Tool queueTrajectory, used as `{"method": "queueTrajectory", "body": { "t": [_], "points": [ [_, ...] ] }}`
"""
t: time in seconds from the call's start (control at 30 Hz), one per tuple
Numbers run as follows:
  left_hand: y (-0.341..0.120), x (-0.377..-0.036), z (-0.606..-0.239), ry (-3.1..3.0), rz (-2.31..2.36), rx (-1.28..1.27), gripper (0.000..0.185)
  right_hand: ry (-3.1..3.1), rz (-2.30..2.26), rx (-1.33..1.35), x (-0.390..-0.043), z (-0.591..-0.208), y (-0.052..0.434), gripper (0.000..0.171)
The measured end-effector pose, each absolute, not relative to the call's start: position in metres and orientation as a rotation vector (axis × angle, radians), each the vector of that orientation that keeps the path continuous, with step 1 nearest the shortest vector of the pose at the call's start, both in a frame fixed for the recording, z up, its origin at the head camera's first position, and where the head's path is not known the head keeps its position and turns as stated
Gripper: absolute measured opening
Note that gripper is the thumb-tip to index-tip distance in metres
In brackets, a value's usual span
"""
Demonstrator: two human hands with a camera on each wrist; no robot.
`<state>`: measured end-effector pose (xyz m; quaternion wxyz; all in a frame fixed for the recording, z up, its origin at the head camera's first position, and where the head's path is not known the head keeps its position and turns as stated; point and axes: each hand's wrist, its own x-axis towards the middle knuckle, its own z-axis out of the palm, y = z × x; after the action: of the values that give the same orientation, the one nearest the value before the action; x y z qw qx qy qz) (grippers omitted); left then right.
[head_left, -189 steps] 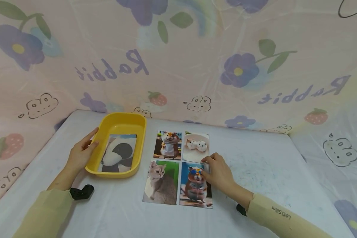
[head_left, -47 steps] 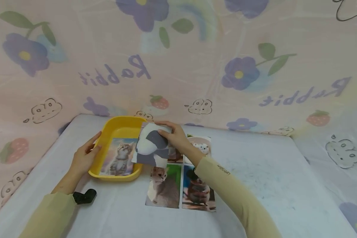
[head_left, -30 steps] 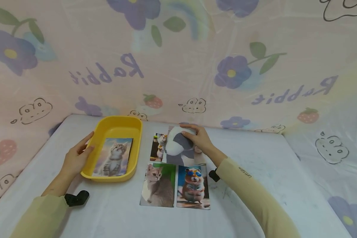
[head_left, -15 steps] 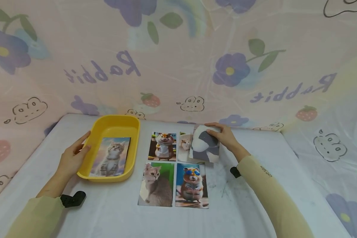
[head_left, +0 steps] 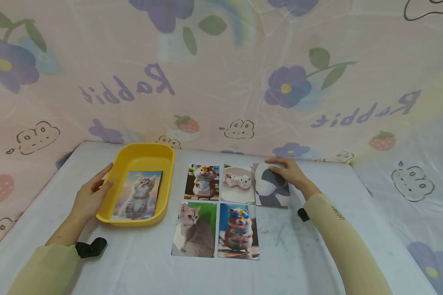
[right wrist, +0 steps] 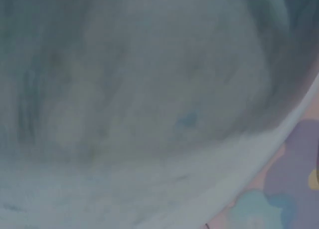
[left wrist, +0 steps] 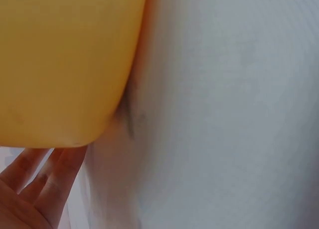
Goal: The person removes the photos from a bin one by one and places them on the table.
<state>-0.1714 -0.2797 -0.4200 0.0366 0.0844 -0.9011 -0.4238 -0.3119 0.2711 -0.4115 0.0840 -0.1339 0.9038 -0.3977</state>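
My left hand (head_left: 90, 194) holds the left side of a yellow tray (head_left: 166, 196), its thumb at the rim and its fingers along the outer wall. In the left wrist view, fingers (left wrist: 60, 176) reach up against the tray's wall (left wrist: 70, 69). A kitten photo card (head_left: 138, 194) lies in the tray. At the right end of the far row, my right hand (head_left: 291, 176) pinches the top edge of a grey-and-white photo card (head_left: 267, 188), thumb on its face. This card sits beside the photo card of white round animals on a plate (head_left: 238, 192).
A hamster-in-apron card (head_left: 202, 184) lies at the far row's left end. In the near row are a cat card (head_left: 193, 233) and a hamster card with sunglasses (head_left: 239, 233). A patterned curtain (head_left: 214, 82) rises behind the white table (head_left: 140, 262).
My right hand has taken the grey-and-white card out of the tray, uncovering the kitten card. It has carried it right over the far row and lowered it at the row's end.
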Motion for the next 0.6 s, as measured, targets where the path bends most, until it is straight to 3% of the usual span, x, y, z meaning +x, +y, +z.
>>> {"method": "queueTrajectory", "body": {
  "t": [0.6],
  "points": [
    [-0.281, -0.1713, -0.4209, -2.759, -1.296, 0.24, 0.054, 2.814, -0.923, -0.172, -0.3148, -0.4216, 0.2728, 0.033]
  ]
}}
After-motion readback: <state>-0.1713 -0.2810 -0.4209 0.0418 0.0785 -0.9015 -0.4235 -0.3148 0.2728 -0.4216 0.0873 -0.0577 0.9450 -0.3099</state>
